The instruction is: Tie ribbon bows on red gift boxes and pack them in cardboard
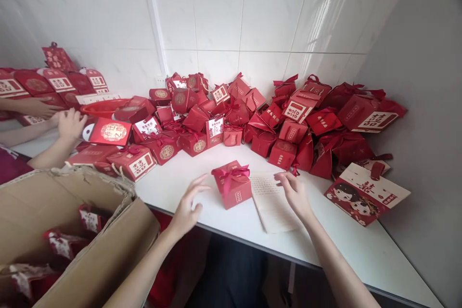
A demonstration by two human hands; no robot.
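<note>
Open hands (241, 197) either side of a ribboned red box (233, 184) on white table (364, 250).

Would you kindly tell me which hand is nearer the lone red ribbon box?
Left. The left hand is open just beside the red ribbon box, on its left; the right hand rests on the notebook to its right, farther off.

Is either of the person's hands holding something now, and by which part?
Nothing is held. The left hand is open beside the red ribbon box, apart from it; the right hand lies open on the paper sheet.
</note>
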